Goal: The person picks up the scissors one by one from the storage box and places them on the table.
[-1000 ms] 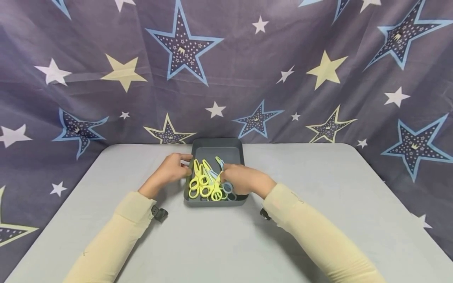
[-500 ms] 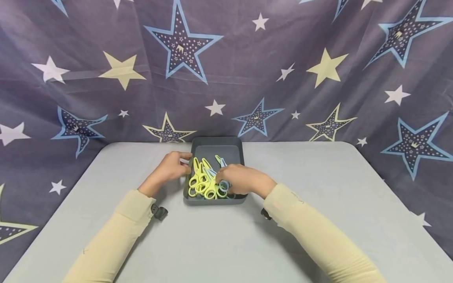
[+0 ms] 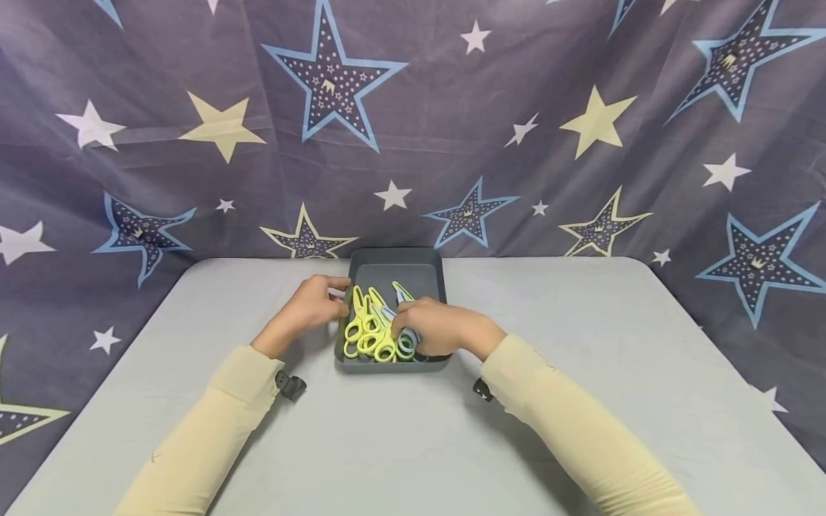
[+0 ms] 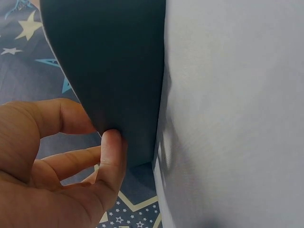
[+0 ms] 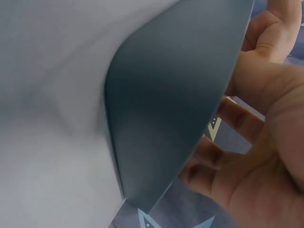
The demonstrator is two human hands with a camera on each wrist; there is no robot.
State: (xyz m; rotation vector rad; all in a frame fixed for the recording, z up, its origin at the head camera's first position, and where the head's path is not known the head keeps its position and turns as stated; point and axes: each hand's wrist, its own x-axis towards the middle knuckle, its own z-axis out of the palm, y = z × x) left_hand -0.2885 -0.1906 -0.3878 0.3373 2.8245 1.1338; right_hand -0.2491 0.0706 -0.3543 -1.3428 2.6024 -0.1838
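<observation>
A dark grey tray [image 3: 396, 274] holds several pairs of scissors heaped in its near half. Yellow scissors [image 3: 353, 332] lie at the left; blue scissors [image 3: 401, 294] lie at the right with green ones close against them. My left hand [image 3: 314, 304] pinches the tray's left rim, one fingertip pressing the outer wall [image 4: 109, 85] in the left wrist view. Inside the tray my right hand [image 3: 434, 326] grips the blue scissors around the middle, blades showing beyond it and handle loops below. The tray's side [image 5: 161, 99] hides the right fingertips in the right wrist view.
The tray stands at the far edge of a table with a pale cloth [image 3: 387, 444]. Behind it hangs a dark curtain [image 3: 413, 143] printed with stars. A small black device [image 3: 290, 387] sits at the left wrist.
My right hand has shifted slightly left in the tray, and the blue handle loops with it. Nearby yellow scissors have slid left. The left hand stays at the rim.
</observation>
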